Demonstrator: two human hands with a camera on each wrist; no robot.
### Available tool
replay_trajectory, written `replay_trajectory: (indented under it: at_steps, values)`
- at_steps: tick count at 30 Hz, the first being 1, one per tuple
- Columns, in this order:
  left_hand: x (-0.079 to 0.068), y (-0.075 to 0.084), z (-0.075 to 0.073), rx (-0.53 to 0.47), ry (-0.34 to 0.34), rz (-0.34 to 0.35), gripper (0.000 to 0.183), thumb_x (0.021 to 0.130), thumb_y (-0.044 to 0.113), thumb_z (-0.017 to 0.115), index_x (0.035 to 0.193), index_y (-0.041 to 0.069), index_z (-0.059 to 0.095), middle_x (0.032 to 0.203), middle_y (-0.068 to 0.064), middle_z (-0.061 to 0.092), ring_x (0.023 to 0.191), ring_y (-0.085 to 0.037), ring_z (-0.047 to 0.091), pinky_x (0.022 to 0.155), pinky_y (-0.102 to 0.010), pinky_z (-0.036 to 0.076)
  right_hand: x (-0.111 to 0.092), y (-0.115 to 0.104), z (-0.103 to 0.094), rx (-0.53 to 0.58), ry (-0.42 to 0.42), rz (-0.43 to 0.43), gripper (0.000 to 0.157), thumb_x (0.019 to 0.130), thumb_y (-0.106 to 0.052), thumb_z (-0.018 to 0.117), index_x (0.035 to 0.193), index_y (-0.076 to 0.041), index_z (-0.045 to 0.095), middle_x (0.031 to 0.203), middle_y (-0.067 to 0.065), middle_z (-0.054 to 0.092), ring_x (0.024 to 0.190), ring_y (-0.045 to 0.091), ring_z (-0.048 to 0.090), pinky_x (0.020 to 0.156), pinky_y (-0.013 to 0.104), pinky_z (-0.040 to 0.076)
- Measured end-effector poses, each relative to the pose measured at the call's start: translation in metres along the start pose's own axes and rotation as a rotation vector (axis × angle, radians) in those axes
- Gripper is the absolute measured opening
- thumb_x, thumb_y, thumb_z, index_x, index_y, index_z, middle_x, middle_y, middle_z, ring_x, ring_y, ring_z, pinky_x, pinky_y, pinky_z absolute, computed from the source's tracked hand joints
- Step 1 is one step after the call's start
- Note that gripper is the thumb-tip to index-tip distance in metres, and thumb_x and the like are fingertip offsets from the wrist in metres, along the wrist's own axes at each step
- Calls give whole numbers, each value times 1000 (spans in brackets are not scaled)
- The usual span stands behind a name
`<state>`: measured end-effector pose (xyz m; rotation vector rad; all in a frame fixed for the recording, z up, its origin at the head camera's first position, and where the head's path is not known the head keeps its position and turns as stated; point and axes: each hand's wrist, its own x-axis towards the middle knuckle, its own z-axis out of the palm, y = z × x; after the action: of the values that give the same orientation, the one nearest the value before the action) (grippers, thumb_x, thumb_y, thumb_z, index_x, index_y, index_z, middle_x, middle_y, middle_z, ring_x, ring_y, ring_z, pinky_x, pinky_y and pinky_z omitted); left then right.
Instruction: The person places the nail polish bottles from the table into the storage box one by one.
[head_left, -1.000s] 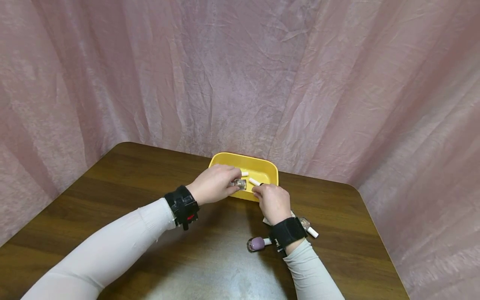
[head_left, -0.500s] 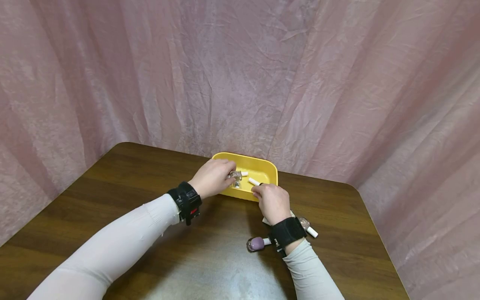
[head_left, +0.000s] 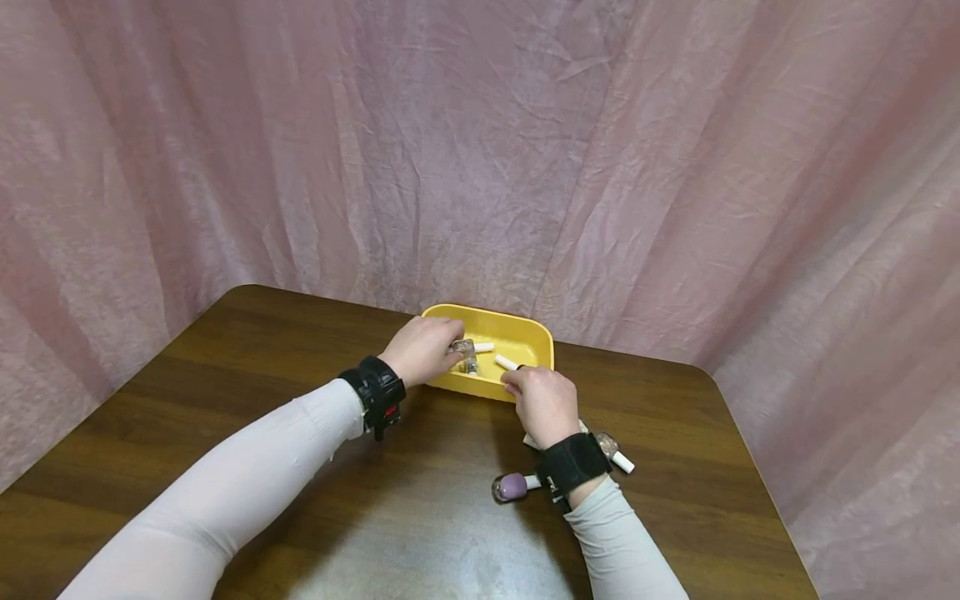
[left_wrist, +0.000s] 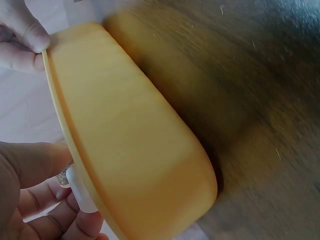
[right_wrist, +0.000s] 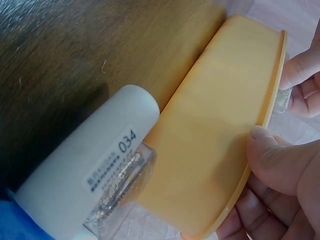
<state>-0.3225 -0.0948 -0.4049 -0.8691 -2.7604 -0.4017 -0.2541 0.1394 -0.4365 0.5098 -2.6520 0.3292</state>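
My left hand is over the left end of the yellow tray, holding a nail polish bottle by its white cap. Clear glittery glass shows at its fingertips; fingers hide part of the bottle. Inside the tray lie a white cap beside that hand and another white cap, whose bottle is hidden behind my right hand. My right hand pinches the tray's near rim, thumb outside and fingers inside.
On the table under my right wrist lie a purple nail polish bottle and a glitter bottle with a white cap. A white cap labelled 034 fills the right wrist view's foreground. A pink curtain hangs behind the table.
My left hand has moved left and slightly back along the tray with the nail polish bottle, uncovering more of the tray's inside. My right hand stays on the rim.
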Motion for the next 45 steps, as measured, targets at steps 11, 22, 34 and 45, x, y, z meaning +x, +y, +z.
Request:
replay_trajectory:
  at_steps: [11,22,34,45]
  values:
    - [2,-6,5,32,-39,-18,17,97,19,85,98,9,71,84,0,68,75,-20,61,76,-44,53,0,1,1,2,8,2,10,94,-14,89,102,-19,88,93,0,81,79,30,75,66,48,58]
    - [7,-9,15,61,-105,-71,18,97,26,86,101,11,77,93,-1,76,86,-21,68,90,-51,55,-2,1,3,2,13,-5,10,93,-14,89,102,-20,88,93,0,81,79,29,75,65,47,58]
    - [11,-11,19,47,-116,-62,13,96,16,85,89,12,75,78,3,66,74,-20,56,80,-45,49,-3,-1,3,4,17,-6,11,93,-13,89,102,-19,88,93,0,81,79,30,75,65,47,58]
    - [15,-15,21,51,-130,-70,19,95,18,84,81,14,71,73,3,64,70,-20,54,76,-43,45,-4,0,2,0,38,-12,10,93,-14,89,101,-20,88,92,0,81,78,30,75,62,47,57]
